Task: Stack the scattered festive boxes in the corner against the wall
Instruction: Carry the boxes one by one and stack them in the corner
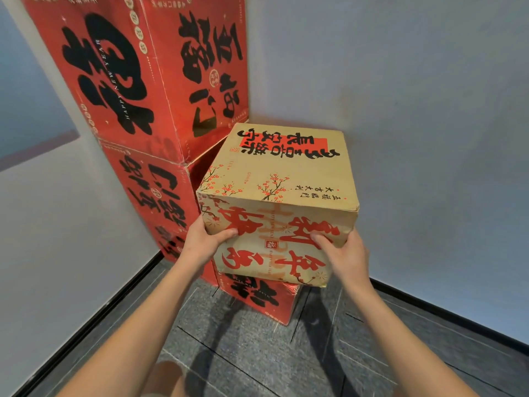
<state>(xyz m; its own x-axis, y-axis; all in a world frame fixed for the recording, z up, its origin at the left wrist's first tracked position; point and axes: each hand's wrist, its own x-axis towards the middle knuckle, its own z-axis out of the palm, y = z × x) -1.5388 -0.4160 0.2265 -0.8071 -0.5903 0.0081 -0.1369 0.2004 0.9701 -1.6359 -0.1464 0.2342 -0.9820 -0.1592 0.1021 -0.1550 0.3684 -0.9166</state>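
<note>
A tan festive box with red and black calligraphy and plum-blossom sprigs sits on top of a lower red box in the far corner, its near face turned toward the person and tipped a little so the top slopes away to the far wall. It is nearly cubic, so no long axis stands out; the black lettering on its top reads upside down from here. The left hand grips the box's near left edge, thumb pressed on the near face; the right hand holds the near right edge likewise, fingers wrapped round the side. Just to the left, touching the left wall, rises a stack of tall red boxes. Grey carpet tiles cover the floor.
</note>
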